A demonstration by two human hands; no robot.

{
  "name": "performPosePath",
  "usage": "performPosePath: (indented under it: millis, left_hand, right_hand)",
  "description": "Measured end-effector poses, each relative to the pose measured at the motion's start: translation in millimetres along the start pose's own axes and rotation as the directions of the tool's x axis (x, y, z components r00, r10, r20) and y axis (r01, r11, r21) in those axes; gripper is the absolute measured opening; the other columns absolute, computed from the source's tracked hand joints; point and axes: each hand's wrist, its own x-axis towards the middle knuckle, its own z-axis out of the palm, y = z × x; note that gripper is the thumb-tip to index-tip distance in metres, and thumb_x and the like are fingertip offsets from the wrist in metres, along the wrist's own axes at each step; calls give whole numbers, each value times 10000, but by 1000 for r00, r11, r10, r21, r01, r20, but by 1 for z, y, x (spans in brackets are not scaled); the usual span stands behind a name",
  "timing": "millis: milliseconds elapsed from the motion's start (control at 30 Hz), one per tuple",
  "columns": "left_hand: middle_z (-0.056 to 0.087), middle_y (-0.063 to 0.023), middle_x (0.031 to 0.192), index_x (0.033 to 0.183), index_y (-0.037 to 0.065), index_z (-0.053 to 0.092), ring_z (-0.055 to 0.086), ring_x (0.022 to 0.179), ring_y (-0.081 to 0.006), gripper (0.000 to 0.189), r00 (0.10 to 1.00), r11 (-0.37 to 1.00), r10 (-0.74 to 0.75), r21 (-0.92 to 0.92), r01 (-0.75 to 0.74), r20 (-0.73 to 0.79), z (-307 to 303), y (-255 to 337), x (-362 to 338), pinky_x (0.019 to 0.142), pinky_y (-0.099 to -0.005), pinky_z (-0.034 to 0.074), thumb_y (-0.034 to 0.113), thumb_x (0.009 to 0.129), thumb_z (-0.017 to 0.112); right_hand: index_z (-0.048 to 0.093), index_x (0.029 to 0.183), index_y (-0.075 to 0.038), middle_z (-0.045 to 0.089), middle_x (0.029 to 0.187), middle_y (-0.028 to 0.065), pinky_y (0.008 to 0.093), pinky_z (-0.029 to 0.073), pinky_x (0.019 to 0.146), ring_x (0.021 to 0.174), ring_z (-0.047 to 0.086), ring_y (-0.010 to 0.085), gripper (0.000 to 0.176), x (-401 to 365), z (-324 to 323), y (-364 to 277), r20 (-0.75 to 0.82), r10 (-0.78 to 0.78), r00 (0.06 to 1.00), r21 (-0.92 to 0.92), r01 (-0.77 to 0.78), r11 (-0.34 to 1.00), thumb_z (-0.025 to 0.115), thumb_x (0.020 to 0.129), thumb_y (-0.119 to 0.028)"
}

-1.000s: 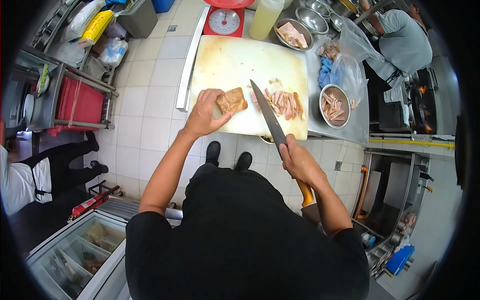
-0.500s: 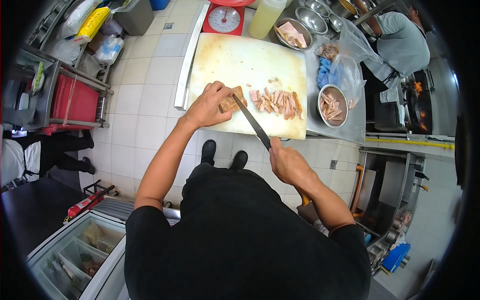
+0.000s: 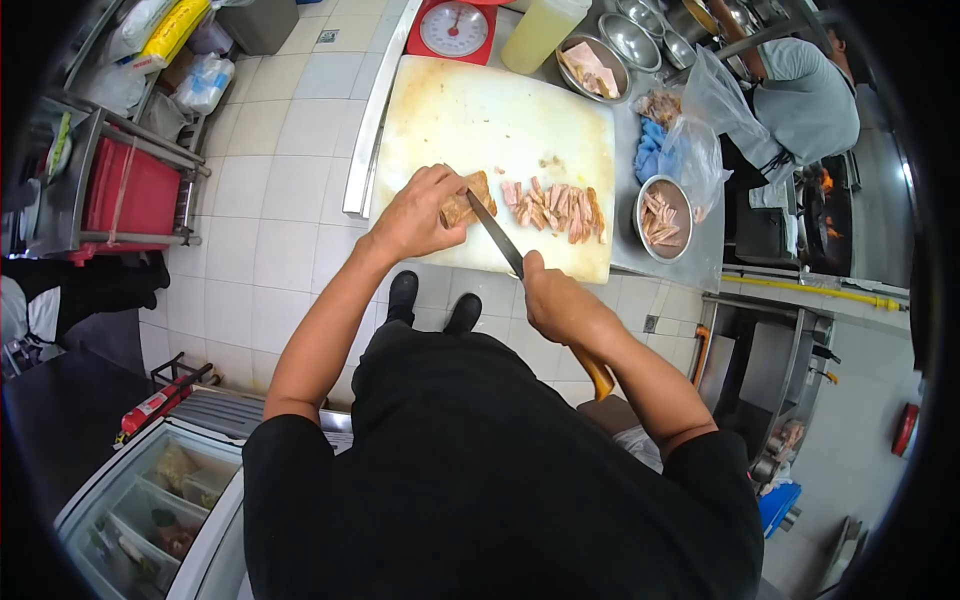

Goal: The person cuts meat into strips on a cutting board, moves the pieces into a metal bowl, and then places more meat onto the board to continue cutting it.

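Meat block (image 3: 480,186), bare cutting board (image 3: 470,110) beyond

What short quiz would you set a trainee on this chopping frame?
1. True or false: the left hand holds the browned meat block down on the cutting board.
2. Where do the sliced strips lie? A) on the board, to the right of the knife blade; B) under the left hand; C) to the left of the meat block.
3. What does the right hand grip?
Key: 1 true; 2 A; 3 the knife, by its orange handle.
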Motion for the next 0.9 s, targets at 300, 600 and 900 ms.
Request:
performPosePath:
  millis: [300, 600, 900]
  left_hand:
    - [556, -162, 1078, 1090, 32, 600, 552, 1048, -351, 441, 1000, 999, 28, 30, -28, 11, -2, 1, -2, 920, -414, 481, 118, 687, 755]
    - [482, -140, 1078, 1252, 32, 597, 539, 1008, -259, 529, 999, 999, 33, -3, -33, 2, 2, -1, -12, 866, -333, 518, 68, 737, 712]
    - [516, -210, 1177, 1359, 92, 560, 503, 1101, -386, 653, 997, 957, 54, 283, -65, 46, 5, 5, -16, 974, -433, 457, 102, 726, 719]
  right_hand:
    - [385, 1059, 70, 631, 806, 383, 584, 504, 714, 779, 652, 527, 165, 40, 52, 23, -222, -73, 972, 128, 103, 986, 411, 974, -68]
    - [430, 1060, 81, 625, 831, 397, 603, 462, 766, 804, 630, 550, 264, -3, 41, 39, -151, 7, 989, 257, 33, 966, 421, 1028, -180]
    - [472, 1101, 96, 650, 878, 370, 584, 510, 780, 852, 656, 522, 255, -2, 55, 50, -170, 1, 985, 239, 40, 970, 423, 955, -108]
